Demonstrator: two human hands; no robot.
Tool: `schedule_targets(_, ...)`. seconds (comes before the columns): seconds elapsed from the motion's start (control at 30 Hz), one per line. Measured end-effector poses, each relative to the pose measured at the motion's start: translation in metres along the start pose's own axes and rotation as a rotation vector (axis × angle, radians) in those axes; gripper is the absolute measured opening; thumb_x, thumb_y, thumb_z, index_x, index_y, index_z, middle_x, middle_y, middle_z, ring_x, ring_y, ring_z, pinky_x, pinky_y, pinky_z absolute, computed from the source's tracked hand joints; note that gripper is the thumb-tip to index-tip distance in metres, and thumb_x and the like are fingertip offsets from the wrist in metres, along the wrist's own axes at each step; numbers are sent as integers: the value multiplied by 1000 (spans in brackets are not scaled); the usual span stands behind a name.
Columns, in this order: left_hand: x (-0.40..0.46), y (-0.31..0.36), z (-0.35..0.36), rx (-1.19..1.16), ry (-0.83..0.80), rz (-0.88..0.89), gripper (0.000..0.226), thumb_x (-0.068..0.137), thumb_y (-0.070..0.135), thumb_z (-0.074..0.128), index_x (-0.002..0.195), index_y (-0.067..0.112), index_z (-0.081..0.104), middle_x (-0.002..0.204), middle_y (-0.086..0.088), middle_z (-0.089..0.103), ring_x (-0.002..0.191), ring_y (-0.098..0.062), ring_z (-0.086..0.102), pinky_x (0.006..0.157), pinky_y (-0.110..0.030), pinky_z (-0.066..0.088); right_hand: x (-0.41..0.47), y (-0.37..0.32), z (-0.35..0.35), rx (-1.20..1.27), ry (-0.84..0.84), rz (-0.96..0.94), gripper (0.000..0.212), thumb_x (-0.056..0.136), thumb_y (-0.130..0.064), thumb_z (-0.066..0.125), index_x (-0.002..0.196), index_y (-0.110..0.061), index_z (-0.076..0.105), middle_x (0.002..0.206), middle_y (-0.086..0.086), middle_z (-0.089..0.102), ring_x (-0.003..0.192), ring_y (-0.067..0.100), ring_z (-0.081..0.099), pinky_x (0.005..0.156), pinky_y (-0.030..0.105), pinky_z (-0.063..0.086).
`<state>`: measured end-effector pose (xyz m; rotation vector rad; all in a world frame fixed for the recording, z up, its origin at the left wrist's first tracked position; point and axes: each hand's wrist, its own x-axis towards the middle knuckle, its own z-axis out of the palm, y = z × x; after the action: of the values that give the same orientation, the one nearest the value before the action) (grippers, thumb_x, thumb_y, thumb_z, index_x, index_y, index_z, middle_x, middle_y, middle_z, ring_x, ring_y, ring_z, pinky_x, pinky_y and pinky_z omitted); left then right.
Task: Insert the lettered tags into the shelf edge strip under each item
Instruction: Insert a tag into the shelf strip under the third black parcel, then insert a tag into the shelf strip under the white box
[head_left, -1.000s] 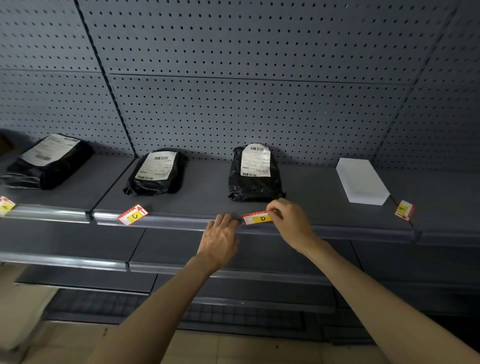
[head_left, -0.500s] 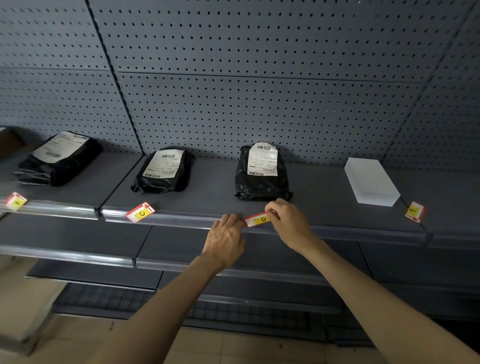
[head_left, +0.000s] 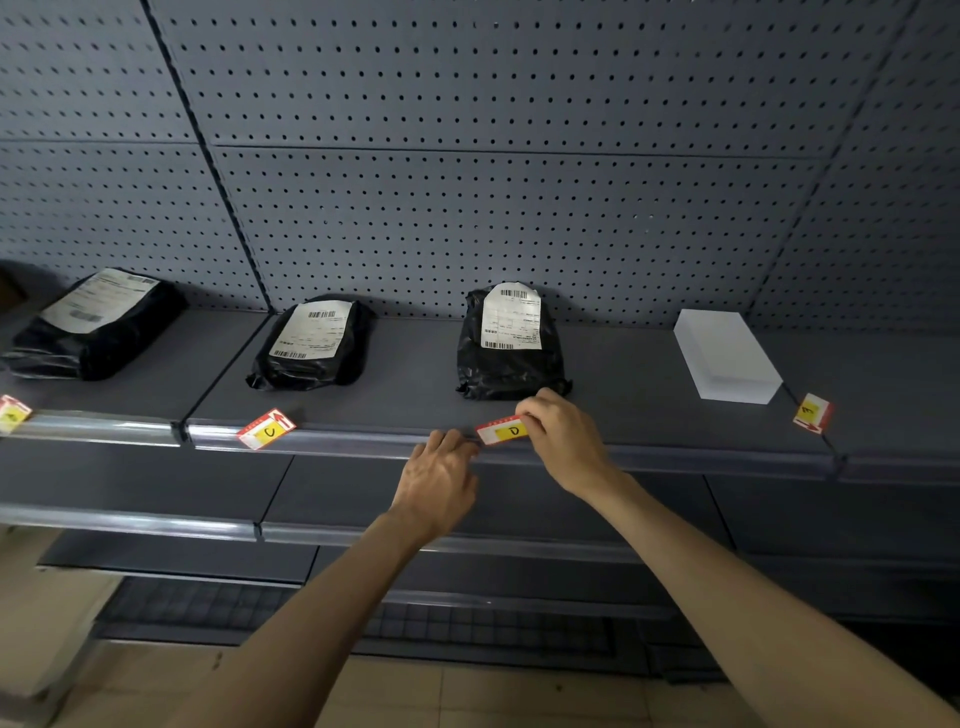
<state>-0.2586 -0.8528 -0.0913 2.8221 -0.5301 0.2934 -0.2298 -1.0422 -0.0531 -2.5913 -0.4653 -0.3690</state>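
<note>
My right hand (head_left: 558, 436) pinches the right end of a red-and-white tag marked D (head_left: 503, 431) at the shelf edge strip (head_left: 363, 446), just below the middle black parcel (head_left: 509, 348). My left hand (head_left: 439, 480) rests with its fingertips on the strip just left of that tag. A tag marked C (head_left: 266, 429) lies tilted on the shelf edge below the second black parcel (head_left: 311, 343). Another tag (head_left: 11, 413) sits at the far left edge under a third black parcel (head_left: 93, 322). One more tag (head_left: 812, 413) lies right of the white box (head_left: 724, 356).
A grey pegboard wall (head_left: 467, 182) backs the shelf. A lower shelf with its own clear strip (head_left: 130, 522) runs beneath, and a wire grid shelf (head_left: 234, 605) sits near the tiled floor.
The view has shifted slightly, so everything has slid a little right in frame. Both hands stay at the strip with the D tag, which now sits a bit flatter against the edge.
</note>
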Motion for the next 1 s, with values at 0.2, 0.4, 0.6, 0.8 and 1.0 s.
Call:
schedule_targets(0.2,3,0,-1,-12,-31,-25,42,87,20,51,128,16,55,130,-2,53,117,-21,46,100,-35,41,-2,4,12,-57,-112,-7,20,99,-14,47,91,-7,64,92,6,54,72,23,58,67,43,51)
schedule_targets(0.4,23,12,-16,-24,7,-41,20,87,24,53,102,13,59,105,-6,61,100,-25,54,84,-37,46,-2,16,-8,-5,-42,19,17,96,-25,54,105,-13,61,102,-2,53,74,16,61,65,31,51)
schedule_targets(0.6,72,80,-23,-122,121,7,11,83,24,55,84,13,58,87,-4,63,88,-26,56,75,-39,47,-22,88,-70,-106,15,101,20,94,-30,57,99,-12,64,100,1,57,70,18,61,66,33,52)
schedule_targets(0.8,132,183,7,-137,22,96,23,88,33,55,89,10,58,96,-9,63,97,-29,54,80,-40,45,-62,177,-134,-191,65,242,18,90,-27,62,91,-10,65,95,5,60,79,22,62,61,30,43)
schedule_targets(1.0,186,291,50,-199,-84,84,27,86,37,54,89,11,62,97,-9,64,90,-29,60,71,-37,45,-94,265,-187,-215,91,415,19,89,-30,63,91,-11,66,92,4,58,83,21,58,64,34,48)
